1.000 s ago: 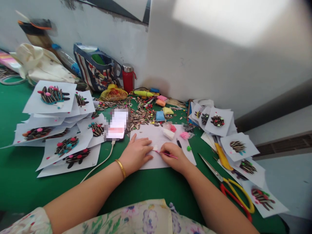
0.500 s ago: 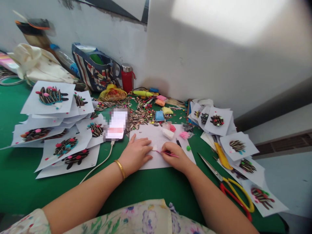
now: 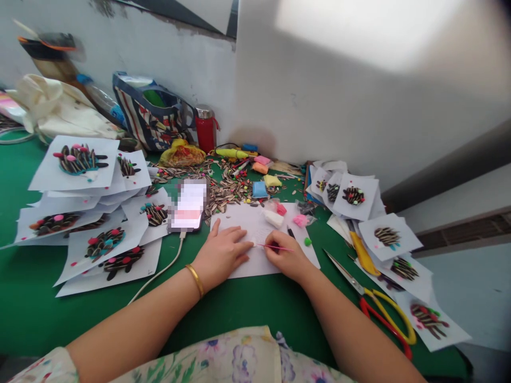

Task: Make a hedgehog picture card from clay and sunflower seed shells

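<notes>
My left hand (image 3: pixel 225 250) lies flat on a white sheet of paper (image 3: pixel 239 270), its fingers stretched out to the right. The forefinger tip reaches a small white lump (image 3: pixel 253 241) on the sheet. In my right hand (image 3: pixel 286 256) is a thin pink stick (image 3: pixel 279 247), pinched between thumb and fingers, with its left end close to that lump. Faint lines show on the paper. Behind my right hand, on the sheet, are a white clay packet (image 3: pixel 273 218), pink clay in a clear bag (image 3: pixel 301 219), a black pen (image 3: pixel 290 232) and a green clay lump (image 3: pixel 307 241).
Left stands a stack of papers with seed hedgehogs (image 3: pixel 83 165), beside a phone (image 3: pixel 188 205) on a cable. Sunflower seeds (image 3: pixel 227 189) lie scattered behind the sheet, near a red flask (image 3: pixel 205 130). At right lie scissors (image 3: pixel 359 287), a yellow cutter (image 3: pixel 363 252) and more seed pictures (image 3: pixel 387 238).
My left forefinger has stretched out to the white lump. The pink stick's tip has drawn slightly right, away from my left fingers. The whole view has shifted a little.
</notes>
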Tool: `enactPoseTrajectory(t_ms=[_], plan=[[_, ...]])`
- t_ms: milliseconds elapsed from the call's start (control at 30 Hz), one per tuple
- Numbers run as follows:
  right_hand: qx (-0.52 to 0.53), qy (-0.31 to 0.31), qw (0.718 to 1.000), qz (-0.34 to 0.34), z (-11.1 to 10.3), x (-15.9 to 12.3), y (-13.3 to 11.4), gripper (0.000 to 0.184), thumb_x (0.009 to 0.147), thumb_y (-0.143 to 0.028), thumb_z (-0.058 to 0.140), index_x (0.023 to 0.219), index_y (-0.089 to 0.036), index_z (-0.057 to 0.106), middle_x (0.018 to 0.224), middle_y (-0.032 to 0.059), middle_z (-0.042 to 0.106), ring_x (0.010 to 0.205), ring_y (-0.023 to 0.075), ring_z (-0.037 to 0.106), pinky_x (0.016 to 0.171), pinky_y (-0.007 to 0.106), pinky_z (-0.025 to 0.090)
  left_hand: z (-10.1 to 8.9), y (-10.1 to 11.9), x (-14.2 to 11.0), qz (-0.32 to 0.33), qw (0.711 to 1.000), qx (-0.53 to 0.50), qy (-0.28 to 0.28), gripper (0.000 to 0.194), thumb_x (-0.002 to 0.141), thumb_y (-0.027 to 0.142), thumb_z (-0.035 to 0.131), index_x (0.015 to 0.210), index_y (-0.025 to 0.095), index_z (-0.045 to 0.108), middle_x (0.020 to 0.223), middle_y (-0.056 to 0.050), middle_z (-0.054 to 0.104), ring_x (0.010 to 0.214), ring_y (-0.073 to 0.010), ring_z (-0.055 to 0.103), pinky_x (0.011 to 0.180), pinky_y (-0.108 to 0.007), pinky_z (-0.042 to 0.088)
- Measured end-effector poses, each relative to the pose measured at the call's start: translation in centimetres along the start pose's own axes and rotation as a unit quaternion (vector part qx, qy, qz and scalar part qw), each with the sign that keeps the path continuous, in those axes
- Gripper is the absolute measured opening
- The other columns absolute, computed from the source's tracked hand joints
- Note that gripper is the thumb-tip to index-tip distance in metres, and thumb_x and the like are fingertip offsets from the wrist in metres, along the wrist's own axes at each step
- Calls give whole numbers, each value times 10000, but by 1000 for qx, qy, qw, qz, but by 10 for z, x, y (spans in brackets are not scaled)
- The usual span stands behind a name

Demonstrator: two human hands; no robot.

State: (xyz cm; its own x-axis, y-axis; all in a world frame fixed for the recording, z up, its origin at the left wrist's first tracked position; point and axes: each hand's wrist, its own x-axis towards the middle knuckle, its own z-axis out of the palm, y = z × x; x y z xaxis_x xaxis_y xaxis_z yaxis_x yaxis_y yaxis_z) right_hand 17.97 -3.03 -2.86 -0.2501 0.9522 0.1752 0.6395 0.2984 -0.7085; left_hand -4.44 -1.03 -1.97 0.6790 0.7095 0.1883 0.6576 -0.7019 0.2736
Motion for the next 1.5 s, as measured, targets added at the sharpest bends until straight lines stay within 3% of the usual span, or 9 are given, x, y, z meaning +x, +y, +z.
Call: enactPoseTrajectory(t_ms=[533, 700, 867, 1333, 1500], plan=[[48, 46, 996, 51, 1, 4, 1, 58, 778, -206, 553, 723, -213, 541, 709, -20, 591, 686, 151, 545, 647, 268, 425, -5, 12, 1, 20, 998, 63, 4, 304, 894, 379, 571, 1184, 304, 619, 1270, -86, 598, 1235, -289, 507, 1129, -655, 99], [55, 49, 996, 53, 0, 6, 2, 59, 776, -217, 552, 719, -214, 539, 705, -20, 590, 675, 150, 540, 639, 266, 423, -3, 12, 2, 20, 998, 54, 27, 306, 895, 392, 564, 1168, 272, 635, 1370, -91, 544, 1315, -297, 436, 1143, -633, 89], [60, 56, 995, 57, 0, 7, 1, 77, 775, -221, 551, 704, -216, 522, 696, -25, 579, 674, 149, 542, 643, 266, 425, -1, 12, 4, 34, 999, 27, 26, 347, 929, 391, 508, 1234, 247, 591, 1264, -84, 622, 1235, -261, 520, 1155, -617, 58], [-28, 70, 995, 66, 7, 5, -4, 55, 785, -202, 515, 735, -225, 506, 654, -33, 532, 606, 142, 490, 576, 257, 368, 3, 12, 4, 26, 999, 22, 27, 375, 889, 416, 566, 1214, 233, 600, 1255, -102, 618, 1212, -271, 534, 1160, -605, 76], [-35, 72, 996, 23, 10, 5, -5, 98, 777, -148, 485, 813, -229, 527, 732, -15, 560, 682, 156, 520, 637, 266, 405, 3, 12, 3, 24, 999, 19, 24, 380, 889, 433, 559, 1216, 243, 602, 1271, -105, 607, 1217, -275, 525, 1160, -599, 90]])
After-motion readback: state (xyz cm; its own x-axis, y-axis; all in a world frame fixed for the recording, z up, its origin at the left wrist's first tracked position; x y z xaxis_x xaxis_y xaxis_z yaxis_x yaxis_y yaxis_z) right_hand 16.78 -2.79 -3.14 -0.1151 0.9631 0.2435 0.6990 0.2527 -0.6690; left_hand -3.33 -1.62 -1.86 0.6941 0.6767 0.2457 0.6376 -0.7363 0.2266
